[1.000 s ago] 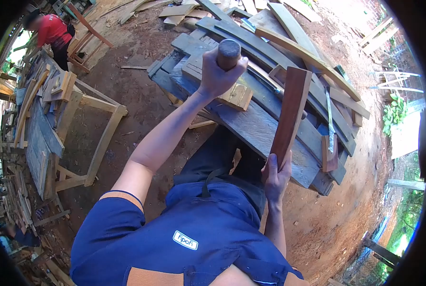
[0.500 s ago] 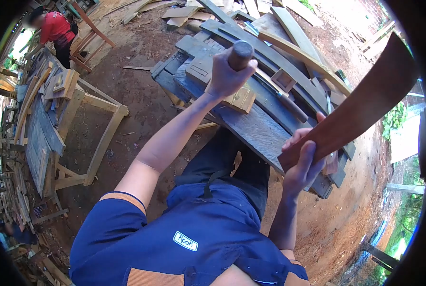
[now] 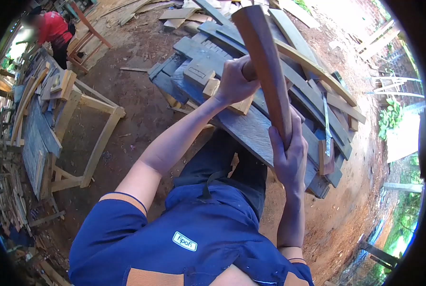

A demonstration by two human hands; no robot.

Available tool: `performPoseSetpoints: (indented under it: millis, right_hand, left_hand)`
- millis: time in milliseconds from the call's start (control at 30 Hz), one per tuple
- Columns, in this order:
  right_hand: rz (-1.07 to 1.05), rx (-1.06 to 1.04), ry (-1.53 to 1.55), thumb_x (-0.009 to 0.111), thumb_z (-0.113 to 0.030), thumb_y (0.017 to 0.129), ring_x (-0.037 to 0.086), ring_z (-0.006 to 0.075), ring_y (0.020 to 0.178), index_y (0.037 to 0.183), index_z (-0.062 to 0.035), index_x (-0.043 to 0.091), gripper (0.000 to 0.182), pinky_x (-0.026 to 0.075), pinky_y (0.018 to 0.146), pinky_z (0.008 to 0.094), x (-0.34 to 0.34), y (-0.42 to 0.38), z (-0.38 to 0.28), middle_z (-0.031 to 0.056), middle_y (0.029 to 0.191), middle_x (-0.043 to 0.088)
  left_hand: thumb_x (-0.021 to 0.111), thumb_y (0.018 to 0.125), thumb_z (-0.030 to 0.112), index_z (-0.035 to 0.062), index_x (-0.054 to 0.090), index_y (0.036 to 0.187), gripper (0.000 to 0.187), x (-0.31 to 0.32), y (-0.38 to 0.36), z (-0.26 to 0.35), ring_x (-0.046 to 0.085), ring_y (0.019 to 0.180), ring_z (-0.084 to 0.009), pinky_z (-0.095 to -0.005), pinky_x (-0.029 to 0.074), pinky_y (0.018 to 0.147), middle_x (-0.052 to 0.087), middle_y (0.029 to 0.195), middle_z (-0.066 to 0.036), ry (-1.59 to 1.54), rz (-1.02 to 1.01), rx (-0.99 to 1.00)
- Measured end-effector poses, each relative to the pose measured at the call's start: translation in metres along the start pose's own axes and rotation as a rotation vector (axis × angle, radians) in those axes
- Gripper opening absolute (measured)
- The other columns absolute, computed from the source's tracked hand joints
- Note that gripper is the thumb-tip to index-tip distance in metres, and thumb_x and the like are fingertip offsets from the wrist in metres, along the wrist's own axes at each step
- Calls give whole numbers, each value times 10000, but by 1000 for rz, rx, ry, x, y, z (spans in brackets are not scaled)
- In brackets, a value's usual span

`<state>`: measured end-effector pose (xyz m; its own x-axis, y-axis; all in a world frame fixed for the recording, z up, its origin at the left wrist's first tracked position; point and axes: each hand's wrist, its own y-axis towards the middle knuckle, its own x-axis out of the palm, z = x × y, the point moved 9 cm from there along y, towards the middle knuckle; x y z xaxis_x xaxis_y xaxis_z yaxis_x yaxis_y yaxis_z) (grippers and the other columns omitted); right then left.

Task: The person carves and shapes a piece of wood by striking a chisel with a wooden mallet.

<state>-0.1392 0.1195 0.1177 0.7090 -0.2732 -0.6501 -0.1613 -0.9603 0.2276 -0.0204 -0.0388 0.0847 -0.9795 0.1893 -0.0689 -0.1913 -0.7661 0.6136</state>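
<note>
My right hand (image 3: 291,150) grips the lower end of a long, curved reddish-brown piece of wood (image 3: 266,57), which stands up towards the camera. Closed around a round handle (image 3: 249,70), my left hand (image 3: 236,82) is just left of that wood. The wood overlaps the handle's end in this view, and I cannot tell what tool it belongs to. Below both hands is a dark plank bench (image 3: 251,136). Near my left hand lie a pale wooden block (image 3: 242,106) and a grey-brown block with a marked rectangle (image 3: 198,75).
Long boards (image 3: 313,66) lie across the bench's far side, and a small wooden piece (image 3: 325,159) rests at its right. A second workbench (image 3: 41,128) with wood pieces stands left. Beyond it, a person in red (image 3: 55,28) bends near a wooden chair frame (image 3: 86,35).
The curved wood has swung from pointing right to nearly upright, in front of the handle. My right hand has moved slightly up and left; my left hand is slightly lower.
</note>
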Motion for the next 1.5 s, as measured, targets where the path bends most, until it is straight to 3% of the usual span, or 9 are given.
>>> performPoseSetpoints:
  millis: [133,233,267,400,467,700,967,1167,1500]
  right_hand:
    - [296,-50,251,597,-190,934,670,376,1019,1368,-58,424,485,501,821,387,-18,-23,10,280,1024,647]
    - [136,75,134,576,-165,940,683,355,967,1370,-52,423,470,502,811,400,-2,-16,14,268,1026,659]
    - [57,81,171,570,-153,946,674,243,830,1358,-33,422,454,506,715,357,9,-13,25,195,951,665]
    - [171,286,549,545,-206,986,496,83,585,1303,-41,445,371,409,521,238,21,-43,65,22,757,510]
    - [169,308,551,537,-211,992,493,82,584,1294,-38,448,359,415,521,239,28,-56,89,16,762,509]
    - [239,382,551,536,-253,1003,515,88,606,1228,-23,471,328,439,519,248,20,-87,118,20,772,520]
    - [265,441,618,536,-297,1005,525,97,584,1150,-27,487,310,445,516,245,14,-97,131,21,724,513]
    - [233,431,585,531,-320,1004,530,100,582,1145,-24,484,331,444,513,248,20,-92,124,25,731,522]
    - [161,448,519,523,-333,1003,531,105,583,1239,-23,468,393,453,512,252,30,-95,127,35,774,526]
  left_hand:
    - [714,774,70,16,665,852,107,4,0,0,613,727,-61,-275,514,651,684,767,-54,90,-38,24]
    - [713,744,44,7,679,875,140,12,-3,-5,668,759,-96,-286,531,683,710,813,-87,138,-76,35]
    - [716,740,56,7,678,878,151,16,-4,-3,676,764,-106,-295,533,685,710,807,-85,117,-75,74]
    - [754,699,110,37,663,859,198,31,-14,10,713,726,-220,-341,543,643,691,755,-122,158,-132,103]
    - [787,662,152,68,640,817,230,49,-26,12,691,670,-308,-372,542,594,658,701,-141,228,-239,132]
    - [774,665,240,119,611,790,239,95,-68,18,684,654,-266,-388,531,572,636,672,-78,407,-486,363]
    - [665,824,31,54,622,758,82,-16,13,-7,578,550,-61,-227,461,496,596,642,33,-29,106,28]
    - [663,831,32,29,583,755,110,-34,8,-22,519,469,-51,-202,400,419,561,603,0,-211,117,-180]
    - [704,796,89,42,587,688,166,-33,7,-33,534,567,-41,-239,431,517,576,615,22,-141,119,-144]
